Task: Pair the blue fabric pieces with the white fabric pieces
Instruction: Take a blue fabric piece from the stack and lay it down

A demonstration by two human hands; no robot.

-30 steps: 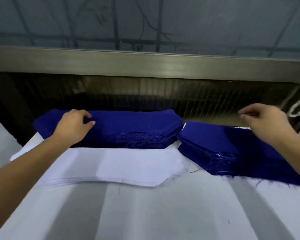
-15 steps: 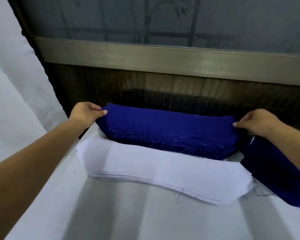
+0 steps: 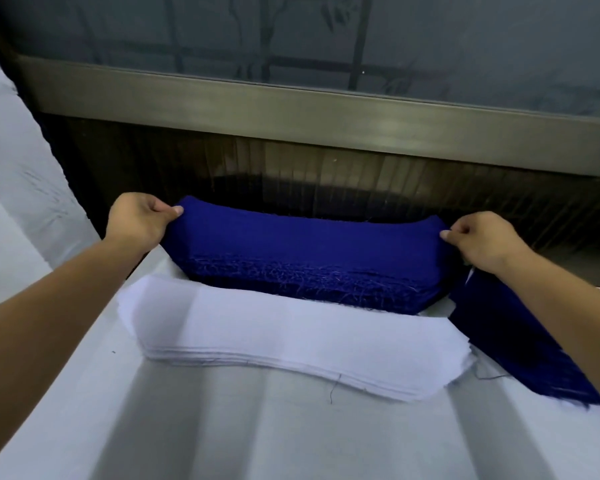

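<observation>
A thick stack of blue fabric pieces [image 3: 309,261] lies at the far edge of the white table, its frayed edge facing me. My left hand [image 3: 139,220] pinches the top piece at its left end. At the right end of that piece my right hand [image 3: 482,240] pinches it too. Both corners are lifted a little. In front of the blue stack lies a stack of white fabric pieces [image 3: 291,337], flat and untouched.
A second pile of blue fabric [image 3: 520,344] lies at the right, partly under my right forearm. The white table [image 3: 257,434] stretches toward me. Behind the stacks stands a dark ribbed wall [image 3: 326,174] under a metal window frame [image 3: 291,109]. White cloth hangs at the left.
My right hand left the right blue pile and came to the right end of the far stack. Both hands now pinch the top blue piece and lift its corners.
</observation>
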